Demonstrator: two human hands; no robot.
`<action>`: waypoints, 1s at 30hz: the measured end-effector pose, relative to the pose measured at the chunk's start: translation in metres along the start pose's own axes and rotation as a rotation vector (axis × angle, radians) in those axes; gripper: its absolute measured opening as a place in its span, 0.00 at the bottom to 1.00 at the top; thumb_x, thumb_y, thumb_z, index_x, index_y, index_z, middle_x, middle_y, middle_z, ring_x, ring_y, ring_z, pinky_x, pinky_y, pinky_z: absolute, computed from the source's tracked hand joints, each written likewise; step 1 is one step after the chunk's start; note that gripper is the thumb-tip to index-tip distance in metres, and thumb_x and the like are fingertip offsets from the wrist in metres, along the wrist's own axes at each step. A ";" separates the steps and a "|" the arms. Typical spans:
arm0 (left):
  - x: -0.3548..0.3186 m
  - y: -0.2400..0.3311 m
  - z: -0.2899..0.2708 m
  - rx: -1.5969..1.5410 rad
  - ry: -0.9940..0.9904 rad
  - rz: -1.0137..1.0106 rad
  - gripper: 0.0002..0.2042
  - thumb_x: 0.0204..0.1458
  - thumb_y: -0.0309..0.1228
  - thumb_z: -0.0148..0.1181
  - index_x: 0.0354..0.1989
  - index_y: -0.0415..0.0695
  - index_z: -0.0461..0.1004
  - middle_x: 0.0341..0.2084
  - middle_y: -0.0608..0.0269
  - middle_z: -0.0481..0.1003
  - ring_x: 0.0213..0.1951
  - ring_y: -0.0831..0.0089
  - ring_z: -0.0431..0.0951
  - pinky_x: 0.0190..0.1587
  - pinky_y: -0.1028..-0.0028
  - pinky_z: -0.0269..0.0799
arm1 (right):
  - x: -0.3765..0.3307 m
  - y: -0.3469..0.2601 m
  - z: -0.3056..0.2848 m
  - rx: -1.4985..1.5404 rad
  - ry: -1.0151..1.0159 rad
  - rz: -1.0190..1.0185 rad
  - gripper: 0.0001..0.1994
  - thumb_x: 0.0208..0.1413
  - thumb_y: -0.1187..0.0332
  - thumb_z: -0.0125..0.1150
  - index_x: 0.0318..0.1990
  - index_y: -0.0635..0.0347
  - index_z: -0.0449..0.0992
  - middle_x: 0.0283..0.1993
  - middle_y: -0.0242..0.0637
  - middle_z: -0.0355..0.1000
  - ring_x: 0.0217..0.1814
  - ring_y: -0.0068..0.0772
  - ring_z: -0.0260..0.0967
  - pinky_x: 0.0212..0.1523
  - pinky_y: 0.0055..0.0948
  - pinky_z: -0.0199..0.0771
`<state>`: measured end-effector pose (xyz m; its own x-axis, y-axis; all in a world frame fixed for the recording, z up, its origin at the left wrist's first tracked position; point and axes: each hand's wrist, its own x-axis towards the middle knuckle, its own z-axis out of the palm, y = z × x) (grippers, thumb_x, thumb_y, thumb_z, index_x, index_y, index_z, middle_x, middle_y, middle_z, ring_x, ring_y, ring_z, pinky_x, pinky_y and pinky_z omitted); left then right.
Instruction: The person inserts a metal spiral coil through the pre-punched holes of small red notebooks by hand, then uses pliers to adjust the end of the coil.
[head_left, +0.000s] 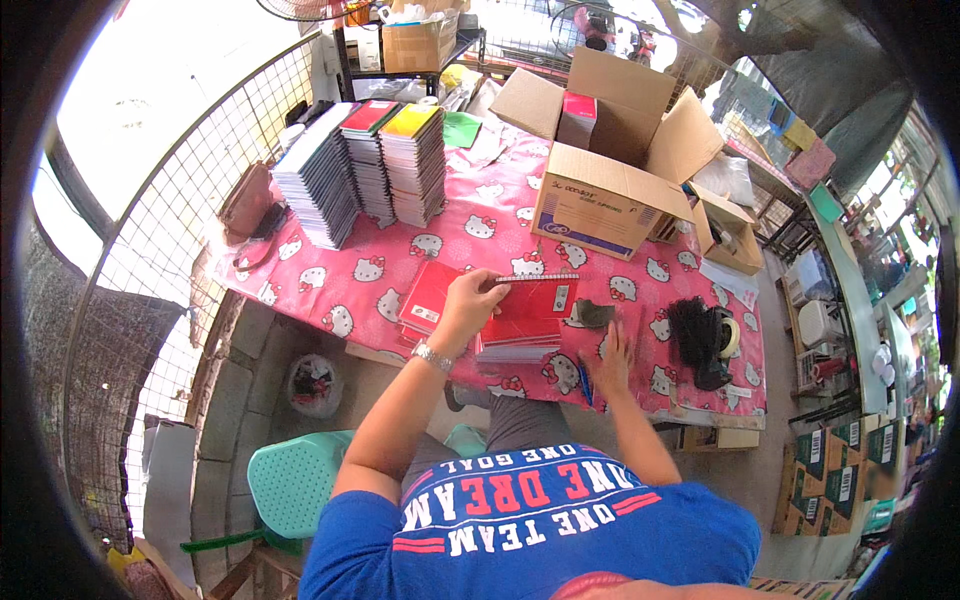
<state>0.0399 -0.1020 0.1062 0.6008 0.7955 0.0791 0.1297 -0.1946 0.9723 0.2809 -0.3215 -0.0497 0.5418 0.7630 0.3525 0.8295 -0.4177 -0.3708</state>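
My left hand [468,308], with a watch at its wrist, closes on the upper left corner of a red spiral notebook [535,308], by its bound edge. That notebook is on top of a small stack of notebooks [518,350] in front of me. More red notebooks [428,292] lie just left, partly behind my left wrist. My right hand [611,362] is over the table right of the stack, fingers apart and holding nothing. A blue pen [585,384] lies beside it, and a dark green cloth [595,315] is just beyond its fingertips.
Tall notebook stacks [412,165] stand at the back left of the pink patterned tablecloth [370,270]. An open cardboard box [595,205] sits at the back right. Black mesh material [695,335] and a tape roll [730,337] lie right. A green stool [295,480] stands left of me.
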 end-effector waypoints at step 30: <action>-0.048 0.034 0.018 0.216 0.407 0.574 0.10 0.51 0.15 0.61 0.42 0.37 0.78 0.33 0.59 0.78 0.32 0.72 0.81 0.33 0.76 0.78 | 0.033 -0.174 -0.136 1.857 -0.910 0.392 0.22 0.58 0.70 0.61 0.59 0.67 0.70 0.49 0.41 0.73 0.49 0.31 0.74 0.48 0.33 0.75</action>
<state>0.0298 -0.1569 0.1319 0.2854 0.6761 0.6793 0.0602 -0.7200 0.6913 0.1727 -0.2910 0.1431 -0.0678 0.9872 -0.1442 -0.6739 -0.1520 -0.7231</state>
